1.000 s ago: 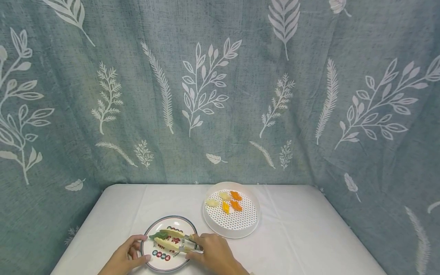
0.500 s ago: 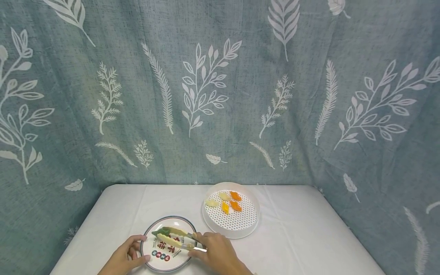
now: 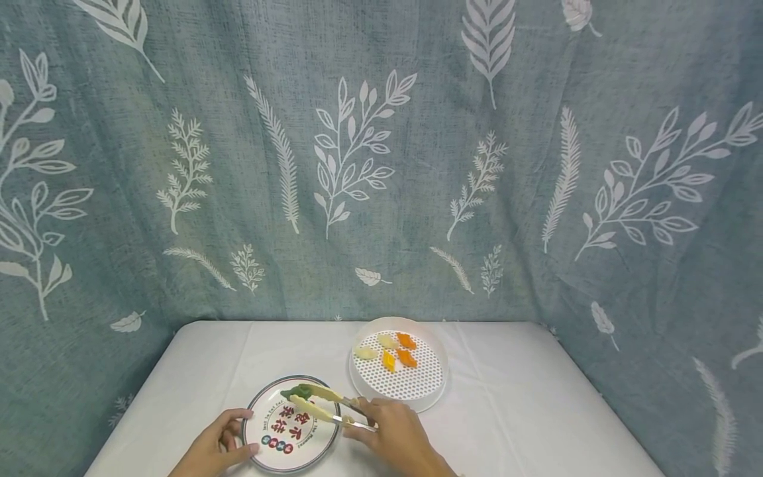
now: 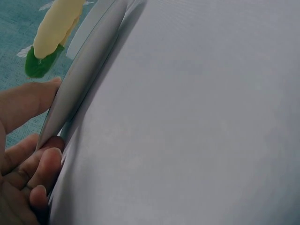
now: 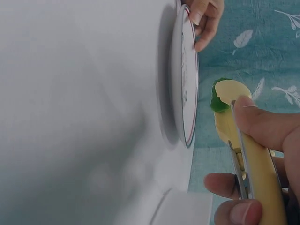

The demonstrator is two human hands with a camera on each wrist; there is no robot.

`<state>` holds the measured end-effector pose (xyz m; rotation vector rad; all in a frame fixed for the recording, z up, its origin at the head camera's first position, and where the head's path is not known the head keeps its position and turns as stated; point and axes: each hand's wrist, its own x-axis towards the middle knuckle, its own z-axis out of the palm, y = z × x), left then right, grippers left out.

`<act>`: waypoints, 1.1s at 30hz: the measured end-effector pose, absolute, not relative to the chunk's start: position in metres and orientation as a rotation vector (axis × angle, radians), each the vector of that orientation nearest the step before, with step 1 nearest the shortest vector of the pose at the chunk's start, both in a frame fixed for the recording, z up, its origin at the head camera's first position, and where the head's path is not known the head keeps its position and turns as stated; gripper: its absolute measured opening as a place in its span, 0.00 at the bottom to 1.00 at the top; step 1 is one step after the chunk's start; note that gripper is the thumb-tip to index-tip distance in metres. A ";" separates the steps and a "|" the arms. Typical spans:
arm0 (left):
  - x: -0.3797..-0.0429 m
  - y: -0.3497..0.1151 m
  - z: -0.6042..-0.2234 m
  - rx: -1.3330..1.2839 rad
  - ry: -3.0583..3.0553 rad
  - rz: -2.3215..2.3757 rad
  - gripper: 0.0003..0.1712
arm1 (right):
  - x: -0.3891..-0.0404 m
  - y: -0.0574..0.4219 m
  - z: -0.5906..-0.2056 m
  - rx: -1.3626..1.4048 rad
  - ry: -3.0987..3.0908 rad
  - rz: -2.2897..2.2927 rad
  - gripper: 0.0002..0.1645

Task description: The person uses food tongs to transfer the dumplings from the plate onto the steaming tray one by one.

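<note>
My left hand [image 3: 216, 442] pinches the left rim of a white plate [image 3: 324, 437] with red lettering. In the left wrist view the thumb lies over the rim and curled fingers are under it. Tongs [image 3: 314, 407] with pale yellow tips and metal arms are gripped in my right hand [image 3: 399, 432]. Between the tips sits a small dark green piece [image 3: 292, 392], its kind unclear. The right wrist view has the green piece [image 5: 219, 101] raised above the plate [image 5: 188, 75], partly hidden by a tong tip.
A round white perforated tray [image 3: 420, 384] stands behind and right of the plate. On it lie several small pieces: pale ones [image 3: 366, 353], an orange one [image 3: 408, 358] and a yellow one [image 3: 389, 362]. A patterned curtain [image 3: 381, 165] surrounds the white table [image 3: 507, 411].
My right hand has moved right and slightly away from me, carrying the tongs and the green piece toward the plate's far side. The left hand stays on the rim.
</note>
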<state>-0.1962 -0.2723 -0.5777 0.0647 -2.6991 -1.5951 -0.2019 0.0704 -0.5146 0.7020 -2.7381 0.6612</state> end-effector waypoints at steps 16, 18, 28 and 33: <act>-0.194 -0.273 -0.576 0.043 -2.702 -1.596 0.42 | -0.197 0.120 -0.505 0.563 -2.681 0.679 0.39; -0.194 -0.273 -0.576 0.036 -2.705 -1.591 0.42 | -0.197 0.126 -0.503 0.540 -2.679 0.679 0.39; -0.196 -0.276 -0.579 0.013 -2.707 -1.612 0.43 | -0.192 0.156 -0.501 0.418 -2.717 0.641 0.39; -0.197 -0.276 -0.580 0.012 -2.710 -1.612 0.44 | -0.193 0.172 -0.502 0.355 -2.721 0.639 0.40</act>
